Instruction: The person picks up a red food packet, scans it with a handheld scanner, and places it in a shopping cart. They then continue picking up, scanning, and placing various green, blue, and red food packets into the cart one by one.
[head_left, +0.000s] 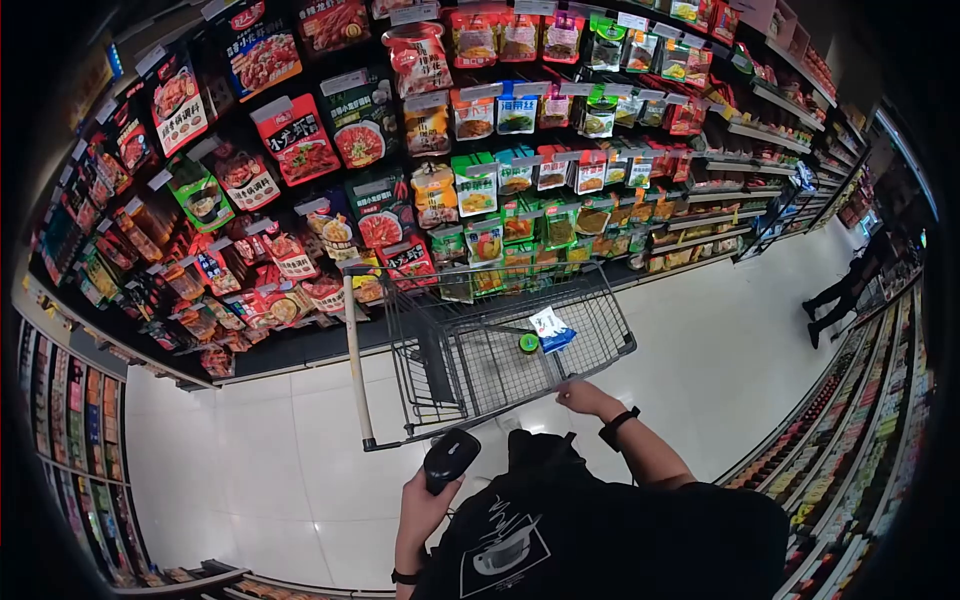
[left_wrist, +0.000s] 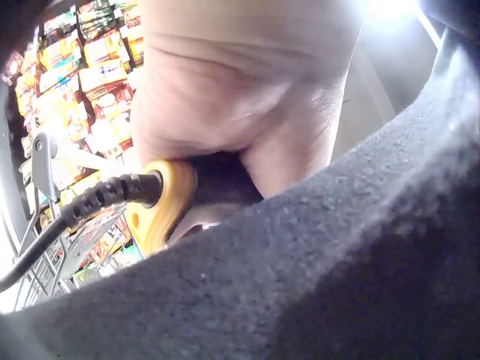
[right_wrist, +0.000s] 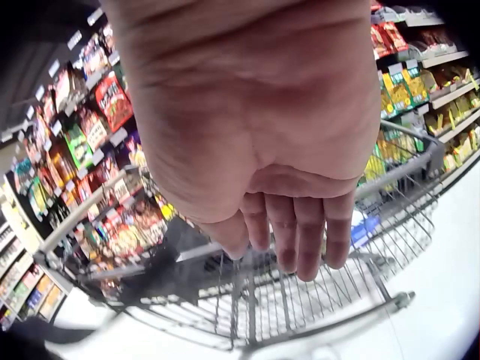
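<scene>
In the head view my left hand (head_left: 424, 508) grips a black handheld barcode scanner (head_left: 452, 457), its head pointing up toward the shopping cart (head_left: 354, 370). The left wrist view shows the scanner's yellow-trimmed base (left_wrist: 176, 195) and a thick black cord (left_wrist: 101, 196) below the palm; a grey cloth hides the fingers there. My right hand (head_left: 588, 398) is at the cart's near side with nothing in it. Seen from the right wrist, its fingers (right_wrist: 309, 236) hang loosely bent, overlapping the wire basket. Inside the cart are a blue-and-white packet (head_left: 552, 331) and a small green-topped round container (head_left: 529, 343).
Behind the cart, a tall shelf wall carries hanging food packets, among them a red pouch (head_left: 297, 140) and a green packet (head_left: 474, 185). More shelves (head_left: 850, 440) run along the right. A person in dark clothes (head_left: 845, 290) stands farther up the tiled aisle floor (head_left: 270, 440).
</scene>
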